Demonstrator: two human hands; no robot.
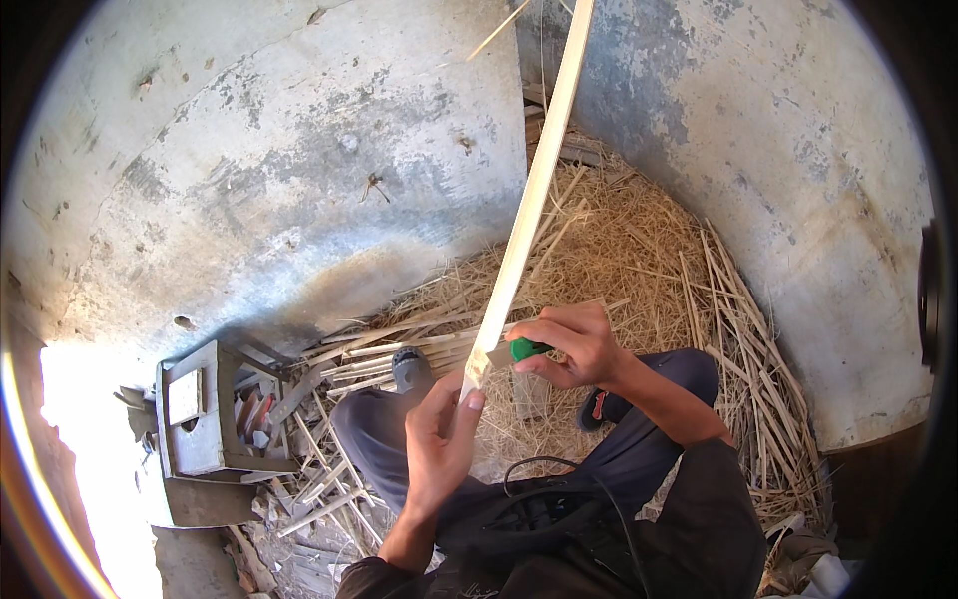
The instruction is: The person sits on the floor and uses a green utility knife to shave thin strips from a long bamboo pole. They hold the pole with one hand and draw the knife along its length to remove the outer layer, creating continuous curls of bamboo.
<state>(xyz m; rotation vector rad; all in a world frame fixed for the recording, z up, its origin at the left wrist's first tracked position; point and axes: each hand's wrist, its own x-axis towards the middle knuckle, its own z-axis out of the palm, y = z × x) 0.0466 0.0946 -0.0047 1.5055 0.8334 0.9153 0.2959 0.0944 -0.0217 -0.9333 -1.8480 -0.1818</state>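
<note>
My left hand (439, 439) is closed around the lower end of a long pale bamboo strip (526, 225), with the thumb along its face. From there the strip slants up and away, past the top edge of the view. My right hand (574, 344) grips a small knife by its green handle (527, 348). Its short blade (501, 355) meets the strip just above my left hand, where the surface looks rough and notched. Part of the handle is hidden by my fingers.
Between my bent legs and the plastered walls (329, 130) lie heaps of straw-like shavings (639, 240) and many thin strips (758, 369). At left, a worn wooden stool (200, 454) lies on its side near bright light. A dark cord (624, 509) crosses my lap.
</note>
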